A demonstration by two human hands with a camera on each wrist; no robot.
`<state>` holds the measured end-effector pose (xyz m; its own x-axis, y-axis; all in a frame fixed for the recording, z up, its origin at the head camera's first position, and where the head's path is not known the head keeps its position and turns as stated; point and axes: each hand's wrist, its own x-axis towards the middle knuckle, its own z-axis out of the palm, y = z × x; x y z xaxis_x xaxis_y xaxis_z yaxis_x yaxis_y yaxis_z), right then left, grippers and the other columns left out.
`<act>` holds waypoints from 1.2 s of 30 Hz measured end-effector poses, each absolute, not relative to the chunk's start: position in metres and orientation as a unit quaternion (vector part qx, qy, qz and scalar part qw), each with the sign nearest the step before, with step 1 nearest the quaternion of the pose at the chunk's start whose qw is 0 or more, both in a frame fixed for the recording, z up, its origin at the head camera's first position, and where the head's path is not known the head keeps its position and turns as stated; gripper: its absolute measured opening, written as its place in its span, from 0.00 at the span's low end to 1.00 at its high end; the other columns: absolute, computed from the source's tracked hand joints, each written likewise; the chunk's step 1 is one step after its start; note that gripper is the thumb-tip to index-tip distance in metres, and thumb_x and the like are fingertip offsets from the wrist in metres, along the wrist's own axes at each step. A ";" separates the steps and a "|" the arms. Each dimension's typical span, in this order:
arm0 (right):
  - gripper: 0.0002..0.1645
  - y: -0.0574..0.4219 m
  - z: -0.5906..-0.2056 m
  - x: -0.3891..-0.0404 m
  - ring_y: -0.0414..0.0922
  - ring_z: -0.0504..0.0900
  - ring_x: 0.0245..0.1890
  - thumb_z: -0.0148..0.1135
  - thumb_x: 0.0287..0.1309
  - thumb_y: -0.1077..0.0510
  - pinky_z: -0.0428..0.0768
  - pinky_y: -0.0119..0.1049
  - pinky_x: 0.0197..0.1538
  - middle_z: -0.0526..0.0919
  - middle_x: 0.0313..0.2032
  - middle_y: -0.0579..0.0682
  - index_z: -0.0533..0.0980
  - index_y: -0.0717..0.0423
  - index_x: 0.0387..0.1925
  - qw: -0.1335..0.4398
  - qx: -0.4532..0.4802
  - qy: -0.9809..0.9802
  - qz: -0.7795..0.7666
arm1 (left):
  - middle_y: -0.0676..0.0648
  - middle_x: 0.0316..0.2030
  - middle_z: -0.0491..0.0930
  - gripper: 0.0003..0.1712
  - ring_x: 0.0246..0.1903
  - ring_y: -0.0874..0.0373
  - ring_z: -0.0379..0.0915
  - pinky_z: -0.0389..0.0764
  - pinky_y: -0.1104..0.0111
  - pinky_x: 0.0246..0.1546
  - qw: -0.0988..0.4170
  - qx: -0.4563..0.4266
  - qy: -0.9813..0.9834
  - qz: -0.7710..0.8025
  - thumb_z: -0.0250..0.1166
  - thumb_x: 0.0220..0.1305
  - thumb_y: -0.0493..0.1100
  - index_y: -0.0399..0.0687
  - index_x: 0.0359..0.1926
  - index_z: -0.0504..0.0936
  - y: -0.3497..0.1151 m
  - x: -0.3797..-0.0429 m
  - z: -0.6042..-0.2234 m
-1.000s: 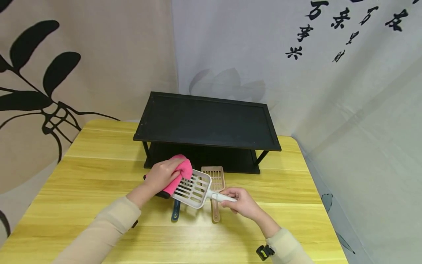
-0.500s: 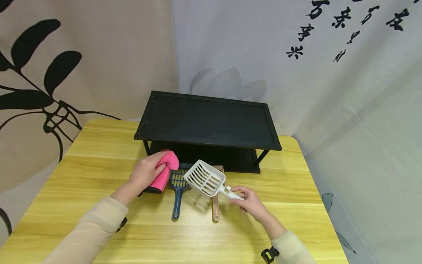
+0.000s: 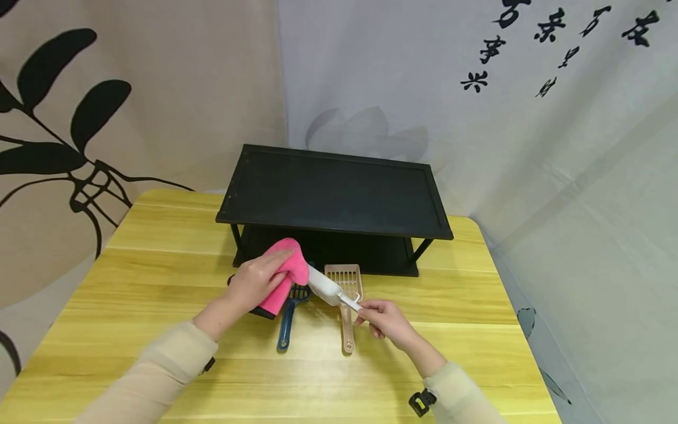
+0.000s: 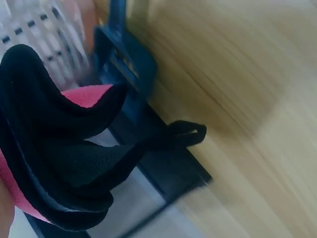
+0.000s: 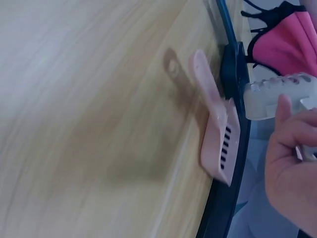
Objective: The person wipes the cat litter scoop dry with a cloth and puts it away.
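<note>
A white slotted litter scoop [image 3: 324, 286] is tilted on its side in the head view, its handle pinched by my right hand [image 3: 389, 324]. My left hand [image 3: 256, 284] grips a folded pink cloth with black trim [image 3: 290, 277], which overlaps the scoop's far end. In the left wrist view the cloth's black edging [image 4: 74, 163] hangs in folds beside the white scoop [image 4: 47, 39]. Below them a blue slotted scoop [image 3: 286, 321] lies on the table, partly hidden by the cloth. A pink-beige slotted scoop [image 3: 346, 330] lies to its right, near my right hand.
A black two-tier rack [image 3: 333, 194] stands at the back of the wooden table [image 3: 175, 265], its front edge just behind the scoops. Printed cloth curtains [image 3: 365, 70] hang behind and to the right.
The white scoop has turned from face-up to edge-on. My left hand with the cloth first drew left off the scoop, then came back right onto it.
</note>
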<state>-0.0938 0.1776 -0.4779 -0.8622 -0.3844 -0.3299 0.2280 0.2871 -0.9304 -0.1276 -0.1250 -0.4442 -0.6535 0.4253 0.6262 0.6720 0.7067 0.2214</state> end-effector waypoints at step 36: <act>0.23 0.180 -0.468 -0.096 0.33 0.69 0.14 0.50 0.66 0.57 0.67 0.25 0.18 0.83 0.32 0.56 0.70 0.74 0.53 0.293 -0.096 0.745 -0.592 | 0.36 0.48 0.80 0.30 0.46 0.46 0.80 0.80 0.59 0.41 0.287 -0.282 -0.898 -0.180 0.72 0.46 0.34 0.33 0.54 0.76 -0.139 -0.133 -0.446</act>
